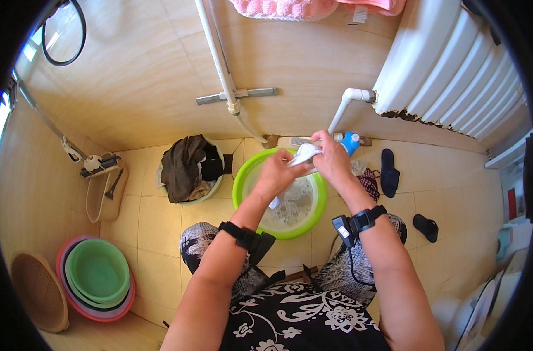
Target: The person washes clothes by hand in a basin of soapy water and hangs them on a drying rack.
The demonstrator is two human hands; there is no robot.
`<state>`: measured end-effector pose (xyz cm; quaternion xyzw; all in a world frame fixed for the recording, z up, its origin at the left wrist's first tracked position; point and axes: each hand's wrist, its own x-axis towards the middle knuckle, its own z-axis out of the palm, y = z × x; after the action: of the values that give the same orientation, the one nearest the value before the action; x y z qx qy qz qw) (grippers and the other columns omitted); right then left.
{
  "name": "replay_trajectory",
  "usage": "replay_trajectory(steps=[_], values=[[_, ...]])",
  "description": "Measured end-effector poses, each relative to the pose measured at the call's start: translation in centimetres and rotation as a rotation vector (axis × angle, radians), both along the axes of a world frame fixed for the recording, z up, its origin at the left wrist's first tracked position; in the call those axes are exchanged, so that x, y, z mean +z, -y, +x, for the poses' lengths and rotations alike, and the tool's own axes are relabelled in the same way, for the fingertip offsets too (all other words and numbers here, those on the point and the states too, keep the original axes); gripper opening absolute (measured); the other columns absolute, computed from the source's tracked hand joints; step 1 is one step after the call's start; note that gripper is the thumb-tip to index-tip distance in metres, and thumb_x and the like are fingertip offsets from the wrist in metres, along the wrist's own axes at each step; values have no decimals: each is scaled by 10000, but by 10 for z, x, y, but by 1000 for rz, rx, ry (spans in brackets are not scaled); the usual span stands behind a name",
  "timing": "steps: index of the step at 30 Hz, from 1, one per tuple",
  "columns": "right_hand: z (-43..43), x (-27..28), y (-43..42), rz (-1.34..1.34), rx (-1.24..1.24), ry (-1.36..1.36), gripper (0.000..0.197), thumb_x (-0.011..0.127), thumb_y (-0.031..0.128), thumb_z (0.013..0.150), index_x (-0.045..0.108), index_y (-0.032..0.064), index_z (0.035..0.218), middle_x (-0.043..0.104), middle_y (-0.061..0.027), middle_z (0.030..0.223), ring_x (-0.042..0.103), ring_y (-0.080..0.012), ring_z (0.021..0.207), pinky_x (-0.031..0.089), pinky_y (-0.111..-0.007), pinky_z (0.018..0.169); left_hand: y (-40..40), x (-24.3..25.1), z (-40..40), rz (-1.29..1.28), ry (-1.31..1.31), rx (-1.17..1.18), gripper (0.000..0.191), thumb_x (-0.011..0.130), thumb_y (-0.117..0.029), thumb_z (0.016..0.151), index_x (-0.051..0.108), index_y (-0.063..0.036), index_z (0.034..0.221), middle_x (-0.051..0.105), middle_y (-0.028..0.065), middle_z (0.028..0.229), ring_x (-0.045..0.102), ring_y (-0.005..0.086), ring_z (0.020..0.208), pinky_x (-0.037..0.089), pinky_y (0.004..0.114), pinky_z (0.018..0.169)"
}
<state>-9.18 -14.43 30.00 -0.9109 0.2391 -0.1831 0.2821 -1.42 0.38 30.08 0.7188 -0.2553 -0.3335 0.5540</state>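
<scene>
Between my two hands a white cloth [307,151] is stretched over the far part of a lime-green rimmed basin [237,193]. My left hand [277,173] grips its left end, and my right hand [333,158] pinches the right side near the top. What kind of garment the cloth is, I cannot tell. Soapy water [292,204] with foam fills the basin below. A small white piece of fabric [274,202] shows beside my left wrist, partly hidden. Just beyond my right hand stands a blue bottle [350,142] with a pale cap.
Left of the basin, a tub [218,186] holds dark clothes [183,169]. Stacked basins [99,270] and a woven basket [39,291] sit at lower left, near a mop bucket [102,197]. Dark slippers [389,173] and patterned fabric [370,183] lie right. A radiator [441,70] is on the wall.
</scene>
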Motion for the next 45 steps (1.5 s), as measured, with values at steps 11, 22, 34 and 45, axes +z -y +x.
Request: replay_trajectory(steps=[11, 22, 34, 45], values=[[-2, -13, 1, 622, 230, -33, 226, 613, 100, 738, 528, 54, 942, 592, -37, 825, 590, -150, 766, 453, -283, 628, 1, -43, 18, -147, 63, 250, 174, 634, -118, 770, 592, -38, 917, 609, 41, 765, 573, 115, 655, 447, 259, 562], [-2, -14, -17, 117, 102, -56, 308, 539, 62, 729, 579, 114, 1030, 648, -91, 927, 616, -276, 876, 473, -379, 726, -3, -24, 2, 311, 492, 203, 310, 702, -253, 688, 582, -85, 919, 620, 108, 742, 607, 217, 699, 465, 329, 622], [-1, -9, -4, 67, -21, -246, 278, 660, 251, 719, 494, 89, 872, 620, -131, 833, 606, -298, 796, 462, -393, 650, 6, -28, -2, -200, -178, 200, 168, 635, -129, 777, 572, -52, 912, 572, 4, 815, 533, 92, 704, 442, 259, 596], [-3, -11, -30, 188, 119, -65, 312, 520, 38, 731, 571, 148, 1019, 633, -81, 928, 608, -284, 874, 472, -384, 737, 1, -31, 2, 451, 546, 265, 275, 683, -241, 668, 576, -94, 873, 641, 144, 769, 626, 309, 753, 475, 392, 646]])
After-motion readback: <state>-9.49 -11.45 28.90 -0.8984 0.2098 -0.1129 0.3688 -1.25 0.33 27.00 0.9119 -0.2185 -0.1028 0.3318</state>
